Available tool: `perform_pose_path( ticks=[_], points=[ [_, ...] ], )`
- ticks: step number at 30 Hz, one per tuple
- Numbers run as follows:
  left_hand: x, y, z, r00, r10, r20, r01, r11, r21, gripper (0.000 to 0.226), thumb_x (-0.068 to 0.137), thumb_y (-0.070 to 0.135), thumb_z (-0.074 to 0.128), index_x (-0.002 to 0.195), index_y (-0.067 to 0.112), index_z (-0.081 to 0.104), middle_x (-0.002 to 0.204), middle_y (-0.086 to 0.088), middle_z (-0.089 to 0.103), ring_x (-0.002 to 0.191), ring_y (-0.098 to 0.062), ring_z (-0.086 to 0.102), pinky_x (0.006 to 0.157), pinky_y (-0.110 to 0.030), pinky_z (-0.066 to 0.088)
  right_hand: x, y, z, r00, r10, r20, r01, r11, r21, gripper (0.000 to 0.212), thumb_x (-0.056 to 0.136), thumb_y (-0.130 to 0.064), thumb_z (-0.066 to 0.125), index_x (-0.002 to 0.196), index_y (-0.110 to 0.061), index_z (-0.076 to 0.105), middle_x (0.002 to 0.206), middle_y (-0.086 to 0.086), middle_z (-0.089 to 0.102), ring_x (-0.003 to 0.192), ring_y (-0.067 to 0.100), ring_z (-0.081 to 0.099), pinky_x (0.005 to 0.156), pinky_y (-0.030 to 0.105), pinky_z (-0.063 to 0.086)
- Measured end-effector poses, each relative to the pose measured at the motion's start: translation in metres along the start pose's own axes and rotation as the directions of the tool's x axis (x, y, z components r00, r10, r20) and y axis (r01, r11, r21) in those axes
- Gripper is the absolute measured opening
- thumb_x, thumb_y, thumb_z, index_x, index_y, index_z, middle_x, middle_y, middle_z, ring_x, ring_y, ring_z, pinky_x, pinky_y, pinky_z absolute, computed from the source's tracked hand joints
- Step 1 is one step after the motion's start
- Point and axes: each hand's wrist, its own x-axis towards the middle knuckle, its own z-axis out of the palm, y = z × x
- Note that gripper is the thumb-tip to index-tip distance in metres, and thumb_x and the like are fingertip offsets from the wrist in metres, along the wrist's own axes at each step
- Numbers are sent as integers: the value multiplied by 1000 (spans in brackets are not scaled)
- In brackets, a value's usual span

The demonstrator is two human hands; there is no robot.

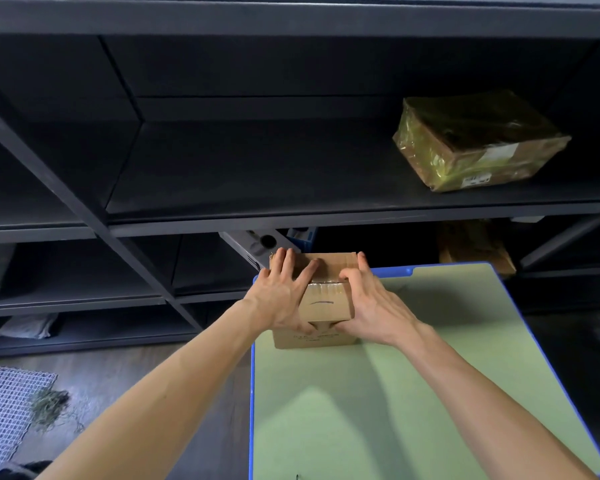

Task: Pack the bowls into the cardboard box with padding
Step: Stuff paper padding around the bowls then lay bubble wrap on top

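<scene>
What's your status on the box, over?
Left hand flat on the box top, right hand gripping its right edge. Flaps down, box at far end of the table. Wrapped parcel on the shelf behind, well apart.

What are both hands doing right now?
Left hand: open, fingers flat on the cardboard box.
Right hand: fingers curled, gripping the cardboard box.
</scene>
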Motion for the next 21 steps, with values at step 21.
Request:
perform_pose_path(
  ticks=[21],
  points=[
    [-10,-9,22,992,32,-124,-38,998,-47,122,64,92,44,156,33,-11,163,-17,-3,150,-38,-7,115,-53,25,0,-13,13,999,21,28,-20,999,-25,134,62,-91,53,156,-24,-13,155,10,-40,151,33,9,104,45,44]
  ],
)
